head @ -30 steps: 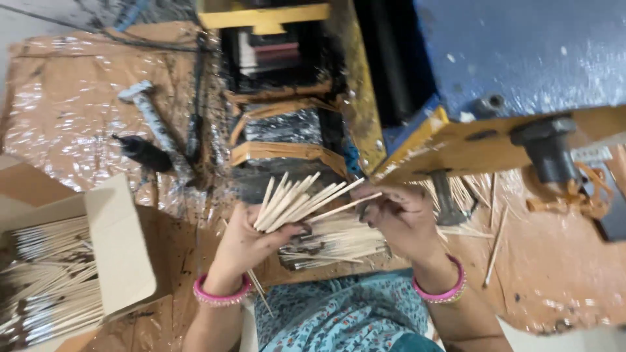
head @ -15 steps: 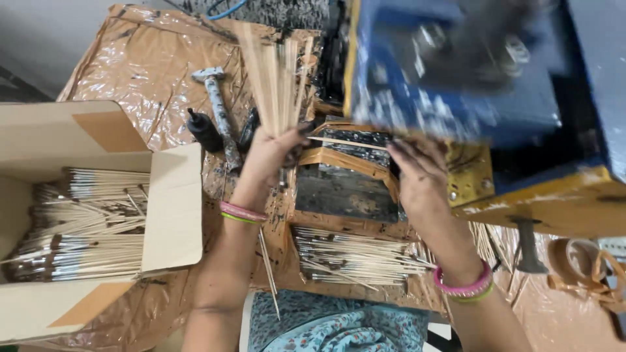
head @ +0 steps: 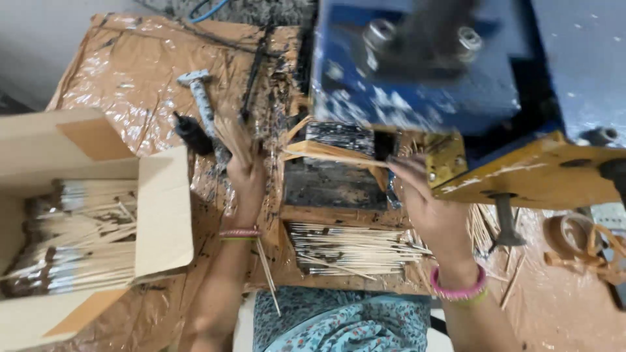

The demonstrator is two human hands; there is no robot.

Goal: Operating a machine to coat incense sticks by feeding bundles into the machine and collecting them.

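L hand [head: 246, 186] grips a fanned stick bundle [head: 233, 140]; R hand [head: 427, 208] pinches sticks [head: 332, 154] at machine [head: 417, 72]. Prob. light, thin, snap easily; hold mid-bundle, w/ firm even squeeze.

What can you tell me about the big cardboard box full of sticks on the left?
The brown cardboard box sits open at the left edge of the plastic-covered table, apart from both hands. Its flaps stand spread out, one plain flap turned toward the person's left arm. Inside lie many thin pale wooden sticks, stacked flat in layers, all pointing the same way, with darker ends toward the left side.
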